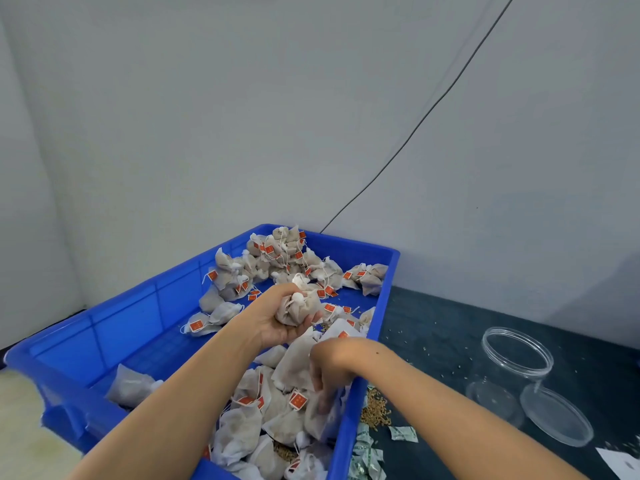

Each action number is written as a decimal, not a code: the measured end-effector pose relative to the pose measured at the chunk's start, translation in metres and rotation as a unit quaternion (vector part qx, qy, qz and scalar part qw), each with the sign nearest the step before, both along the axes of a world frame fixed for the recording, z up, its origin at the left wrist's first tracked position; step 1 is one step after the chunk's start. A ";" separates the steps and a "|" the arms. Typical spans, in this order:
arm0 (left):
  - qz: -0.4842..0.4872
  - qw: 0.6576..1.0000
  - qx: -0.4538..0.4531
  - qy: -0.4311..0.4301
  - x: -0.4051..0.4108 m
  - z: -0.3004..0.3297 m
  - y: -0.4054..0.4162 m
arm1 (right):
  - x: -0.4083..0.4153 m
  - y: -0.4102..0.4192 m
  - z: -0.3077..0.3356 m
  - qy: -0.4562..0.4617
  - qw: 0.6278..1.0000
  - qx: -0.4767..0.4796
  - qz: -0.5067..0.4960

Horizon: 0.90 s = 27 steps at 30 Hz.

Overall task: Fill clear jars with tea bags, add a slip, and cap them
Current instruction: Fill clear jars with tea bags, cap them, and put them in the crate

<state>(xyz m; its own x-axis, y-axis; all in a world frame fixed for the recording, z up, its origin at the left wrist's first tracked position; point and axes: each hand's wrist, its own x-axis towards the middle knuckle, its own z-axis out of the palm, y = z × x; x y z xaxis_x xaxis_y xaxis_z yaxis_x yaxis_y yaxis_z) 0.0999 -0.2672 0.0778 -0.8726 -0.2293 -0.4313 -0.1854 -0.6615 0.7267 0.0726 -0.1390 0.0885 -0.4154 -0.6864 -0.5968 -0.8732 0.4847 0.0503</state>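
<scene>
A big blue crate point(114, 327) is seen filling the left and centre of the head view, and everything here can be placed against it. Behind it a pale wall point(242, 116) is crossed by a thin dark cable point(420, 119) that drops to the crate's far right corner. To the crate's right, a dark tabletop point(450, 327) is dusted with loose grains, and a small heap of grain point(375, 410) is piled just against the crate's right wall. Inside the crate, tea bags point(294, 261) with red tags are heaped at the far end and again at the near right corner, with bare blue floor showing to the left. Well to the right of the crate, a clear jar point(512, 362) is seen uncapped on the table, its clear lid point(557, 415) lying flat just in front of it. Over the crate's middle, the left hand point(277, 318) is held palm up, its fingers curled round a bunch of tea bags. At the near right corner, the right hand point(329, 365) is dipped into the pile, fingers pointing down among the bags; whether one is pinched cannot be told. Small green-and-white packets point(401, 434) are scattered on the table just outside the crate's near right wall, and a white paper slip point(620, 460) is caught at the frame's edge, far right of the crate.
</scene>
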 end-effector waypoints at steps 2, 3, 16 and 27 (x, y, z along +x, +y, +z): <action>0.001 1.000 0.001 0.003 0.000 0.000 -0.002 | -0.009 0.006 0.008 -0.041 0.994 -0.091 -0.042; 0.003 1.000 -0.001 0.001 0.000 0.000 -0.002 | -0.014 0.009 0.012 -0.064 0.985 -0.150 -0.062; -0.035 0.996 0.048 0.065 0.003 0.010 0.012 | -0.049 0.034 0.033 -0.181 0.762 -0.580 -0.224; -0.012 0.989 0.061 0.133 -0.007 0.032 0.040 | -0.051 0.072 0.039 -0.282 0.618 -0.691 -0.249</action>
<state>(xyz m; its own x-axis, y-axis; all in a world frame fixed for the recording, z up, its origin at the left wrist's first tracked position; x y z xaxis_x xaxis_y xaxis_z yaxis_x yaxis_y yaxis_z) 0.0925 -0.2272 0.1096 -0.9636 -0.1673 -0.2085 -0.0147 -0.7456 0.6662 0.0212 -0.0670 0.1276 -0.7740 -0.5733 0.2687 -0.2881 -0.0590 -0.9558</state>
